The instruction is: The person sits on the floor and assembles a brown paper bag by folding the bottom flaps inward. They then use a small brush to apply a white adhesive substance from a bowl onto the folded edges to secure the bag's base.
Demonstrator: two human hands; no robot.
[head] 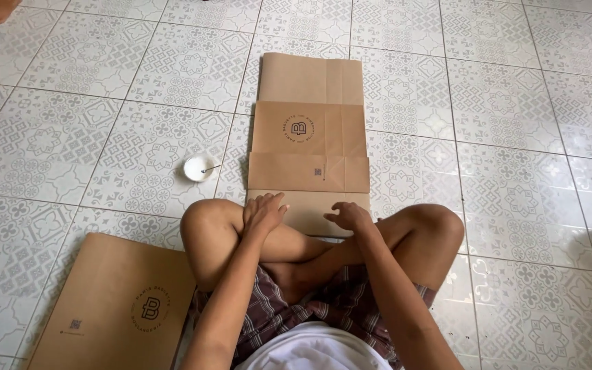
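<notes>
— Four brown sheets (310,144) lie overlapped in a strip on the tiled floor (501,137), running straight away from us, so its long axis points dead ahead from our crossed legs (241,240).

— And which sheet do we have?

— The nearest one (303,209), touching our shins. Both our hands rest on its near edge. Our left hand (264,211) lies flat and loose on the left part; our right hand (349,216) presses down with curled fingers near the middle. Neither is closed around anything that we can tell.

— Which is nearer the strip?

— Even, really; the sheet sits between them, straight ahead.

— Anything else?

— A separate stack of bags (118,308) by our left knee, well apart, and a small white dish (198,168) just left of the strip.
</notes>
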